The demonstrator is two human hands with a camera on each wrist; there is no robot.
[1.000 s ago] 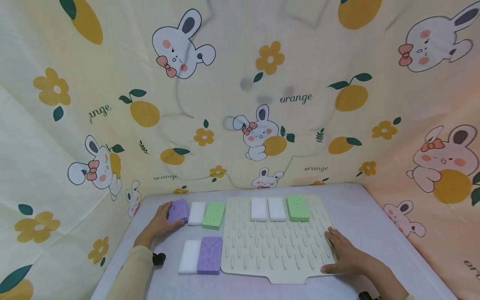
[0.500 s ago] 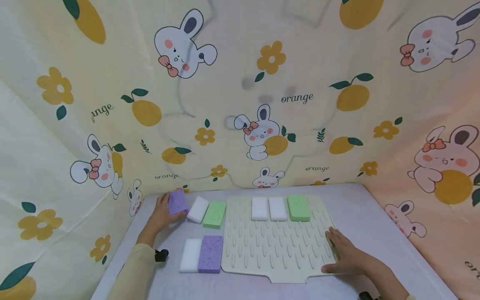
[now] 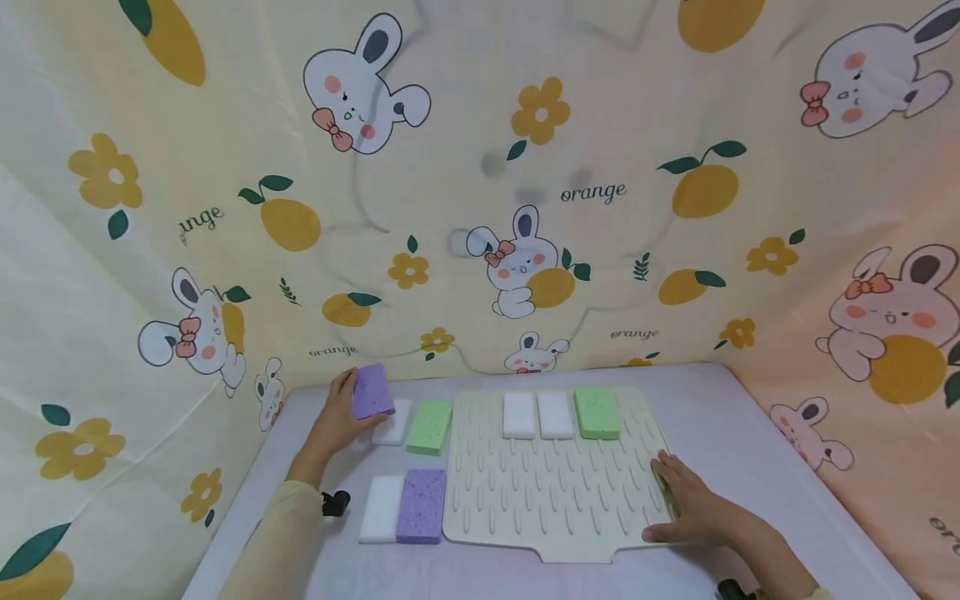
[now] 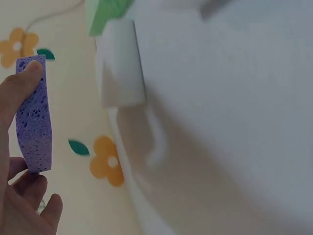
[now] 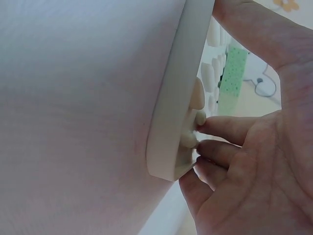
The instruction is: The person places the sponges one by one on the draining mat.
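My left hand (image 3: 337, 421) pinches a purple sponge (image 3: 372, 391) between thumb and fingers, raised above the table at the back left. In the left wrist view the sponge (image 4: 33, 117) shows its porous narrow side, thumb on one end. Below it lies a white sponge block (image 3: 392, 427), partly hidden, beside a green sponge (image 3: 430, 427). My right hand (image 3: 693, 508) rests spread on the right edge of a cream ridged drying mat (image 3: 555, 500). In the right wrist view its fingertips touch the mat (image 5: 168, 122) near the ridges.
Two white blocks (image 3: 519, 416) and a green sponge (image 3: 597, 413) lie in a row on the mat's far part. Left of the mat, a white block (image 3: 382, 509) and a purple sponge (image 3: 421, 506) lie side by side. A printed curtain (image 3: 450, 167) hangs behind the table.
My left hand has lifted the purple sponge off the table, up and slightly right. The white block beside it tilted half a second ago and now sits partly behind the hand. My right hand stays put.
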